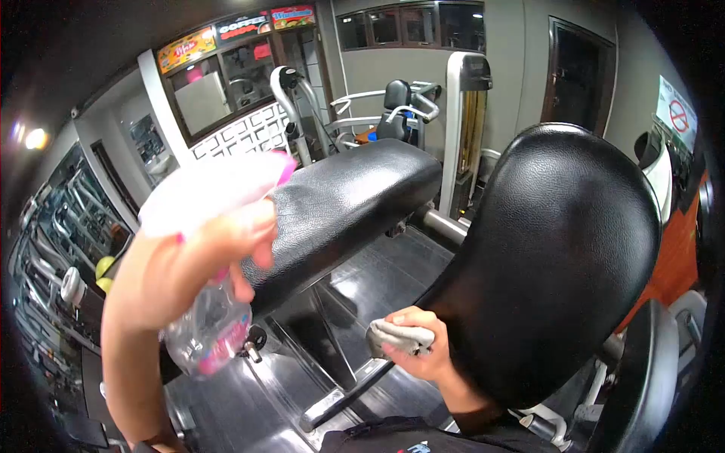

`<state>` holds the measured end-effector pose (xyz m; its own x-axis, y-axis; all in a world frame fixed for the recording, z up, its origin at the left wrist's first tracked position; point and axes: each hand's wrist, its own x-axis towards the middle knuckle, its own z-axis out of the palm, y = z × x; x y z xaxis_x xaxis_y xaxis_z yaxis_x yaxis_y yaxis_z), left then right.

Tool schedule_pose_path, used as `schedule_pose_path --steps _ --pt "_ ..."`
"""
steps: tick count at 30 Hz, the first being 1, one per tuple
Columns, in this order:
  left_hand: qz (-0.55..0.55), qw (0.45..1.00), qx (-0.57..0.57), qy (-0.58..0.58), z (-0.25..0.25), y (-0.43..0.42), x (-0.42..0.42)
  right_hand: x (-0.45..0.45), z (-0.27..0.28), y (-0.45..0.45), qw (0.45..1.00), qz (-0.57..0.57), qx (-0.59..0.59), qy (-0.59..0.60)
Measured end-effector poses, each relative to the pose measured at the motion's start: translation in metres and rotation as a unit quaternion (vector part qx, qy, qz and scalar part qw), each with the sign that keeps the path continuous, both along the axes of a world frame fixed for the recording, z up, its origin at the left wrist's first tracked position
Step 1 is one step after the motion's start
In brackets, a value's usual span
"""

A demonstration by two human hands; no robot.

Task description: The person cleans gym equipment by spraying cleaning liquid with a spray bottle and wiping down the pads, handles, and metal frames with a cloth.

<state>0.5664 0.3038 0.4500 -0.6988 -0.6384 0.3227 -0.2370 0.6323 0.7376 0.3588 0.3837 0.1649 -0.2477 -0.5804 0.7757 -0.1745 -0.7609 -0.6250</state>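
Left hand (198, 253) is gripping spray bottle (214, 326), near left. Right hand (424, 356) is gripping folded cloth (393, 334), left of backrest (563, 249).

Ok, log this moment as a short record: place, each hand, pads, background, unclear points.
Place: gym
Left hand: raised, gripping a clear spray bottle with a white-and-pink head
Right hand: lower, gripping a folded pale cloth
Pads: long black pad ahead; rounded black backrest tilted up on the right
Background: weight machine tower; sign with red slashed circle on the right
Unclear: bottle's fill level; sign's small wording
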Motion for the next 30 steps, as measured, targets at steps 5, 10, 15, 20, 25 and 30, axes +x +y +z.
schedule_pose_path --steps 5,10,15,20,25,30 --pt "0.008 0.987 0.006 -0.162 0.040 -0.020 -0.038 -0.004 -0.001 0.004 1.000 0.025 -0.007 0.017" --pt "-0.006 0.976 -0.022 -0.219 0.067 -0.059 -0.068 -0.009 -0.004 0.001 0.998 0.032 -0.029 0.046" --pt "-0.018 0.966 -0.025 -0.256 0.064 -0.084 -0.084 -0.010 -0.004 -0.001 0.996 0.023 -0.039 0.080" --pt "-0.035 0.980 -0.032 -0.192 0.050 -0.105 -0.085 -0.011 -0.003 -0.001 0.994 0.007 -0.016 0.106" --pt "-0.028 0.982 -0.035 -0.182 0.049 -0.107 -0.088 -0.011 -0.005 -0.004 0.988 -0.022 -0.001 0.150" --pt "-0.075 0.983 -0.025 -0.163 0.052 -0.109 -0.104 -0.012 -0.001 -0.002 0.982 -0.036 0.023 0.185"
